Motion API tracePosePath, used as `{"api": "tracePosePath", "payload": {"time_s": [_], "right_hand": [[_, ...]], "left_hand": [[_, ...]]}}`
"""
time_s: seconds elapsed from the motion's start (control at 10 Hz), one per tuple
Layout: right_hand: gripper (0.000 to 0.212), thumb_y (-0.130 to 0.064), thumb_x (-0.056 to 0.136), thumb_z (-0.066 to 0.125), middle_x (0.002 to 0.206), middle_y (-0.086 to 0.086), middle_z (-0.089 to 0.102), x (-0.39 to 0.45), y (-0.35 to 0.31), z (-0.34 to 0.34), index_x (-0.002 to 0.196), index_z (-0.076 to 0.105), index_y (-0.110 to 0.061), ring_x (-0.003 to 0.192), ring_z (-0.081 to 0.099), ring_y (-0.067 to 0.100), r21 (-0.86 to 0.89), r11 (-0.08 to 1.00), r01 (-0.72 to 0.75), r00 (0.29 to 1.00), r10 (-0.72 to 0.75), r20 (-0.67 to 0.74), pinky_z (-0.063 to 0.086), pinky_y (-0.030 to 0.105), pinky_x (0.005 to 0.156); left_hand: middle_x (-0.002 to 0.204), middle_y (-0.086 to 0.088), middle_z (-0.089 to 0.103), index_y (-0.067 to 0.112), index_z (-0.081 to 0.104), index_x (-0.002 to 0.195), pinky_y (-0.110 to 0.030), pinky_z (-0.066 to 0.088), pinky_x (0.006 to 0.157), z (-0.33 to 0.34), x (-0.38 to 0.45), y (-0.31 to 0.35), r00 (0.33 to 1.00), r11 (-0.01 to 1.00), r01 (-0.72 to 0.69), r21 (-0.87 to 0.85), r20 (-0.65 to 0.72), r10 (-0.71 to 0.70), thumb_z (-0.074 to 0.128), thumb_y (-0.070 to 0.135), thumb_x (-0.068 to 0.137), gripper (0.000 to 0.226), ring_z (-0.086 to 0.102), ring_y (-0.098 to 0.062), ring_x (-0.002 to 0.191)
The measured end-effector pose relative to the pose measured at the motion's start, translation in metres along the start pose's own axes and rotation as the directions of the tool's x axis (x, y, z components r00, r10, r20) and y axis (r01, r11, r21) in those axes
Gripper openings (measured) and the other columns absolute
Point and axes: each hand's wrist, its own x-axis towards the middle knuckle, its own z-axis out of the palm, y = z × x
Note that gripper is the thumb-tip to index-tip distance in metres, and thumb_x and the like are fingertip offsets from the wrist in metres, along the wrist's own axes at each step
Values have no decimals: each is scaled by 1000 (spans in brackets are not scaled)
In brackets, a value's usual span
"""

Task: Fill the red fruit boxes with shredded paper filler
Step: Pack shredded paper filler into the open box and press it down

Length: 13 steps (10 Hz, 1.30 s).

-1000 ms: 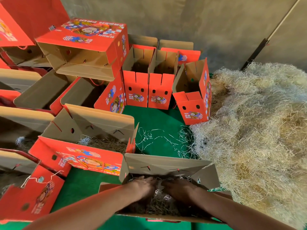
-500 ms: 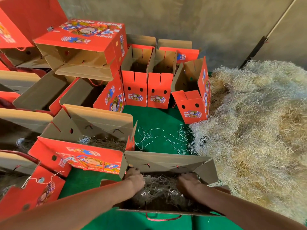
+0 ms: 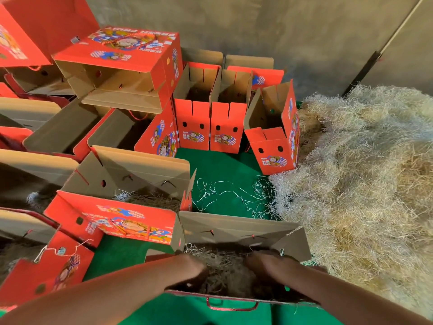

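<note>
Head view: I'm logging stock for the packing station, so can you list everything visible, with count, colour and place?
nearest box: one, brown inside, red cord handle, bottom centre, open, shredded paper inside.
box beside it: one, red with cartoon print, to its left, open, some shredded paper inside.
upright boxes: three in the front row, red, centre back, open tops.
stacked boxes: many, exact count unclear, red and brown, left side.
pile of shredded paper: one, pale straw colour, right side.
loose strands: a few, whitish, on the mat.
mat: one, green, under everything.
wall: grey, behind.
left hand: in the nearest box, on the paper; fingers blurred.
right hand: likewise.
</note>
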Motion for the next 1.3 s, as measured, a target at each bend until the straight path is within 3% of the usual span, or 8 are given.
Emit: {"api": "tracePosePath", "payload": {"time_s": [0.2, 0.4, 0.5, 0.7, 0.9, 1.0, 1.1, 1.3], "right_hand": [[18, -32, 96, 50, 107, 8, 68, 5, 0, 2, 91, 65, -22, 103, 62, 23, 449, 893, -6, 983, 87, -160, 45, 31, 86], [31, -22, 92, 61, 119, 5, 69, 19, -15, 3, 123, 65, -18, 101, 64, 16, 482, 866, 133, 986, -67, -151, 51, 25, 81], [29, -32, 88, 57, 112, 9, 71, 24, 0, 10, 112, 66, -19, 96, 68, 25, 228, 970, 88, 994, -69, -89, 52, 31, 75], [18, -20, 97, 51, 110, 12, 62, 27, 22, 29, 108, 64, -14, 103, 59, 28, -158, 987, 10, 983, -38, -177, 42, 38, 87], [24, -20, 103, 51, 112, 7, 72, 23, -1, 6, 111, 69, -7, 95, 69, 18, -607, 795, 8, 1000, -22, -17, 40, 24, 50], [23, -19, 102, 52, 118, 8, 68, 18, -6, 9, 118, 66, -8, 96, 65, 13, -693, 720, 37, 999, -39, 12, 38, 23, 45], [30, -33, 102, 53, 120, 8, 69, 16, -8, 10, 116, 68, -12, 109, 65, 26, -734, 677, 57, 998, -40, 40, 48, 35, 69], [33, -34, 99, 46, 132, 12, 57, 14, -20, 0, 117, 68, -17, 123, 49, 30, -775, 589, 229, 872, -478, -106, 48, 41, 93]], "left_hand": [[115, -11, 66, 15, 61, 110, -37, 53, 90, -33, -15, 24, 992, 982, -64, -178, -116, 43, 57, 29, 91, 24, 64, -29, 103], [107, -4, 65, 14, 63, 106, -29, 53, 79, -36, -18, 24, 983, 940, -17, -342, -176, -46, 54, 8, 84, 24, 63, -20, 99], [86, -5, 62, 11, 60, 89, -26, 45, 62, -35, -22, 19, 990, 983, 18, -184, -132, -43, 54, 11, 89, 6, 66, -21, 86], [105, -11, 63, 2, 61, 113, -41, 51, 95, -8, 0, 11, 996, 942, 91, 323, -45, -81, 56, -5, 93, 22, 61, -25, 97], [134, -11, 61, 14, 63, 128, -49, 39, 106, -2, 15, 11, 1000, 614, -15, 789, 20, -1, 60, 13, 97, 31, 53, -31, 125], [143, -11, 55, 14, 60, 133, -50, 29, 115, -8, 12, 18, 998, 507, -68, 859, 61, 29, 57, 15, 100, 34, 46, -30, 134], [142, -12, 56, 12, 61, 132, -50, 29, 116, -19, -1, 23, 995, 570, -95, 816, 70, 65, 56, 13, 100, 32, 44, -30, 136], [120, -13, 65, 6, 66, 115, -46, 47, 96, -23, -3, 24, 871, 598, -295, 745, -47, 489, 50, 8, 99, 23, 57, -32, 117]]}}
